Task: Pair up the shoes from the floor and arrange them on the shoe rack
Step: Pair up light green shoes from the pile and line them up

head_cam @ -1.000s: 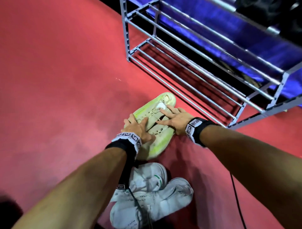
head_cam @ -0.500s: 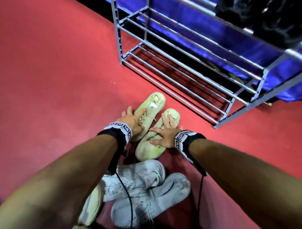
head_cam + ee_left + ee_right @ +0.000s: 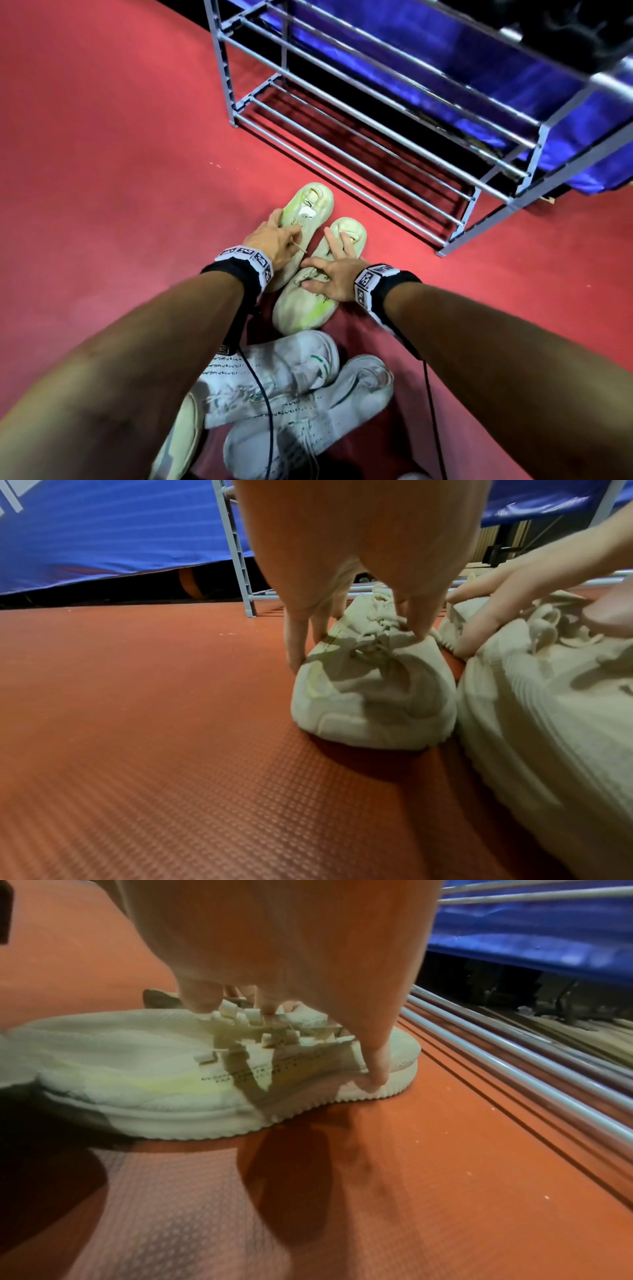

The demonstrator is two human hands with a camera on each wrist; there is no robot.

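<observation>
Two pale yellow-green sneakers stand side by side on the red floor just in front of the grey metal shoe rack [image 3: 224,68]. My left hand [image 3: 274,236] [image 3: 349,642] grips the left sneaker [image 3: 310,205] [image 3: 369,696] over its laces, fingers down one flank and thumb on the other. My right hand [image 3: 334,267] [image 3: 291,1020] lies spread over the right sneaker [image 3: 301,308] [image 3: 154,1069] [image 3: 548,710]. Its straight fingers rest on the laces and one finger runs down the outer side to the sole. Both sneakers sit flat on the floor.
Two white sneakers [image 3: 274,377] [image 3: 308,421] lie crossed near my feet, with another pale shoe [image 3: 178,442] at the bottom left. The rack's lower bar shelves hold nothing in view. A blue tarp [image 3: 445,51] hangs behind the rack and dark items [image 3: 582,31] sit on top.
The two pale sneakers were stacked together under both hands; they now stand apart side by side, one under each hand. The view has drifted down and back.
</observation>
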